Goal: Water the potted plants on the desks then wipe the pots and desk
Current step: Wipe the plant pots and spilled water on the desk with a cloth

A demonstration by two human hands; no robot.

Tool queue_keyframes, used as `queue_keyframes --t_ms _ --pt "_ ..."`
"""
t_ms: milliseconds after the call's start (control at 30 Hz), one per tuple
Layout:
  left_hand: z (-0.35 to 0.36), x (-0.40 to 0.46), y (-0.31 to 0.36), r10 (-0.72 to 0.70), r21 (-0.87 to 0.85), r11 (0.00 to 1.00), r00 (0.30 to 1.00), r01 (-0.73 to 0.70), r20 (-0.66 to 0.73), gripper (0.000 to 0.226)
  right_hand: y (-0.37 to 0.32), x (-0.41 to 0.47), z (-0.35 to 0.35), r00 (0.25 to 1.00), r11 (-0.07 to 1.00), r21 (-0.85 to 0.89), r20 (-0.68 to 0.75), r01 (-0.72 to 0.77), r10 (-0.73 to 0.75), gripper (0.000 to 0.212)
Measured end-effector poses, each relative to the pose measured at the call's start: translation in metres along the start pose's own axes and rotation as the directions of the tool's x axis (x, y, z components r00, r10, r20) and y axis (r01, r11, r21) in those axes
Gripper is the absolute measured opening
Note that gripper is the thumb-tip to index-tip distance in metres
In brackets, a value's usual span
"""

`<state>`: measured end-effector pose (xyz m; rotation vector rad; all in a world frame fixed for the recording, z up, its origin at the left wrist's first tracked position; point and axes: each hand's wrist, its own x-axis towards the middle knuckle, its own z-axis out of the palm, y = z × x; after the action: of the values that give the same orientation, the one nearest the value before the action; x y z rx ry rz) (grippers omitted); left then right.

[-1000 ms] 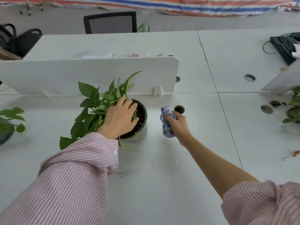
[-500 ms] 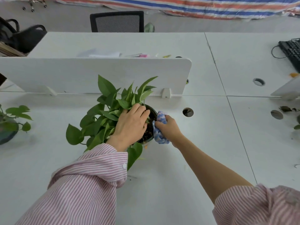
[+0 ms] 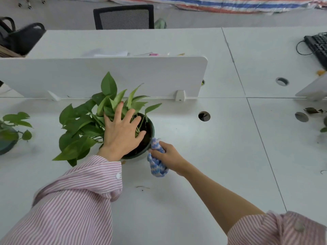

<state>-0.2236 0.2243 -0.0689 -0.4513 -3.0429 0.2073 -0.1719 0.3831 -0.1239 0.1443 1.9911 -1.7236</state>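
A leafy green plant [image 3: 85, 124] grows in a dark green round pot [image 3: 152, 128] on the white desk [image 3: 177, 200]. My left hand [image 3: 122, 133] lies spread over the top of the pot, fingers across the soil and stems, steadying it. My right hand [image 3: 169, 156] grips a crumpled blue-and-white cloth [image 3: 157, 165] and presses it against the pot's near right side, down by the desk surface. Most of the pot's wall is hidden under my left hand and the leaves.
A white divider panel [image 3: 106, 76] stands just behind the plant. A cable hole [image 3: 204, 116] lies to the right. A second potted plant [image 3: 10, 133] sits at the left edge, a black keyboard [image 3: 318, 46] far right. Bits of dirt [image 3: 142, 187] lie near me.
My right hand brought the cloth from beside the cable hole to the pot, then slid it down the pot's right side toward me. My left hand stayed on the pot, its fingers now spread wider.
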Motion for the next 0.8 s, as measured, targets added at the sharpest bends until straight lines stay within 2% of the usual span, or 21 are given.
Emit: queue_keyframes --t_ms 100,233,333,433,500,600,700,800 --pt "0.0 -0.002 -0.004 -0.054 -0.045 0.998 0.998 0.053 -0.012 0.052 0.008 0.004 -0.01 0.997 0.999 0.017 -0.062 -0.052 0.053 0.024" --pt "0.0 -0.002 -0.006 -0.119 -0.167 0.979 0.993 0.117 -0.003 0.043 -0.007 0.016 -0.019 0.978 0.979 0.203 -0.199 -0.027 0.069 0.014" --pt "0.002 -0.005 -0.015 -0.09 -0.229 0.97 0.996 0.084 -0.014 0.034 -0.028 0.033 -0.016 0.972 0.972 0.234 -0.232 0.016 0.04 0.014" --pt "0.007 -0.007 -0.026 0.021 -0.277 0.96 0.997 -0.041 -0.075 0.035 -0.045 0.041 -0.005 0.985 0.989 0.147 -0.17 0.035 -0.01 0.008" --pt "0.01 -0.01 -0.035 0.043 -0.292 0.954 0.994 -0.071 -0.103 0.041 -0.048 0.046 0.004 0.98 0.999 0.026 -0.195 0.043 -0.037 0.016" --pt "0.014 -0.013 -0.035 -0.025 -0.2 0.98 0.99 -0.004 -0.142 0.042 -0.038 0.04 0.023 0.965 0.986 -0.163 -0.255 0.015 -0.057 0.007" --pt "0.015 -0.014 -0.028 -0.104 -0.057 0.994 0.987 0.097 -0.121 0.052 -0.024 0.024 0.042 0.956 0.983 -0.179 -0.281 0.031 -0.081 0.01" --pt "0.01 -0.014 -0.021 -0.221 0.015 0.975 0.973 0.222 -0.065 0.068 -0.022 0.016 0.042 0.956 0.977 -0.209 -0.277 0.032 -0.091 0.006"
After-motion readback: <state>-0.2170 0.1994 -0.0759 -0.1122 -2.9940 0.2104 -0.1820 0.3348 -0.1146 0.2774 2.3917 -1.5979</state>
